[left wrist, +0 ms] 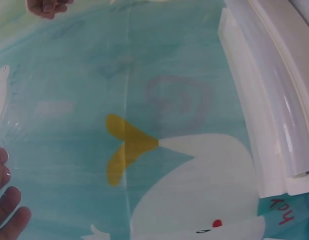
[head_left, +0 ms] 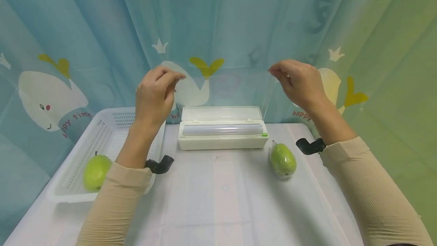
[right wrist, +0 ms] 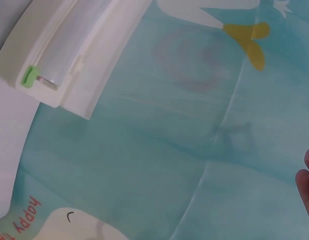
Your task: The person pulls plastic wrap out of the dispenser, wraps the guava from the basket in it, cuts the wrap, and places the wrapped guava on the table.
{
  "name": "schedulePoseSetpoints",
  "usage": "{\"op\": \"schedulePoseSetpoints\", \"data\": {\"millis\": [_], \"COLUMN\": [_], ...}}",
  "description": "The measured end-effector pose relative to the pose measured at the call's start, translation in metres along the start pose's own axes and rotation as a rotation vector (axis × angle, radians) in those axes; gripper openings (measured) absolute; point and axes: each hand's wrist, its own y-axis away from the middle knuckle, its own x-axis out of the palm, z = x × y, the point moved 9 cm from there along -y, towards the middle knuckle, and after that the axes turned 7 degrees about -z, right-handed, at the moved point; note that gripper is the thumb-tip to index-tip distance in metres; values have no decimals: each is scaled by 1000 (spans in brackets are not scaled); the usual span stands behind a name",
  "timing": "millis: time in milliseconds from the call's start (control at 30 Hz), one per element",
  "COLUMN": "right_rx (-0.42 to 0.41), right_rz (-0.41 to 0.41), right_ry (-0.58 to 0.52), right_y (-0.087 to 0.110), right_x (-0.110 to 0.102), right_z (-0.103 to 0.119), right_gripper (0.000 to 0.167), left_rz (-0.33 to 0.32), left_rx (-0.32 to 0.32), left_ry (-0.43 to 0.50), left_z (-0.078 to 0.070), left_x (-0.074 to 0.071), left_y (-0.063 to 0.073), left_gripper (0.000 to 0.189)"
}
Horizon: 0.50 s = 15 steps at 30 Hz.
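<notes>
My left hand (head_left: 155,94) pinches one upper corner of a clear sheet of cling film (head_left: 232,86), thumb against fingertips. At about the same height, my right hand (head_left: 302,82) pinches the other corner. The film is nearly invisible; it is stretched between the hands and hangs toward the white cling film dispenser (head_left: 222,143). That box stands below, its lid (head_left: 222,114) raised at the back and a film roll (head_left: 223,129) showing inside. Faint film creases glint beside the left fingertips (left wrist: 12,200) in the left wrist view.
A green fruit (head_left: 283,160) wrapped in film lies right of the dispenser. On the left stands a white plastic basket (head_left: 102,124) with a green fruit (head_left: 96,172) in it. A green slider (head_left: 264,134) sits at the dispenser's right end. Behind the table hangs a blue-green curtain (head_left: 239,18).
</notes>
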Motion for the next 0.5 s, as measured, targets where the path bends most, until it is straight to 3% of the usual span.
{"op": "schedulePoseSetpoints", "data": {"millis": [500], "right_rx": [-2], "right_rz": [-16], "right_ry": [-6], "right_y": [-4], "right_x": [-5], "right_z": [3], "right_gripper": [13], "left_rz": [-23], "left_rx": [3], "left_ry": [3], "left_z": [-2], "left_x": [-4], "left_y": [-3], "left_gripper": [19]}}
